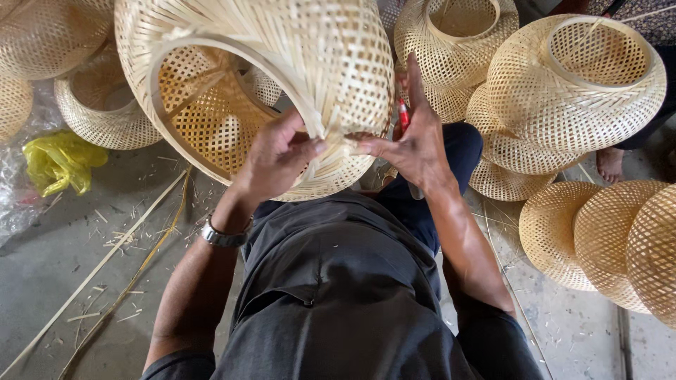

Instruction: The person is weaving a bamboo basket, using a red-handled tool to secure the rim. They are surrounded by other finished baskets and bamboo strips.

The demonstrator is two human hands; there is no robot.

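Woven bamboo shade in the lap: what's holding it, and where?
Both hands hold the woven bamboo shade at its open rim: left hand and right hand pinch the loose strip ends there.

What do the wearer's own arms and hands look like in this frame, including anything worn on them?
Both arms are bare from the short dark sleeves down. The left hand has a silver metal-band wristwatch on its wrist. The right hand wears nothing: no watch or glove shows, and no ring can be made out. The dark grey shirt covers the shoulders and upper arms.
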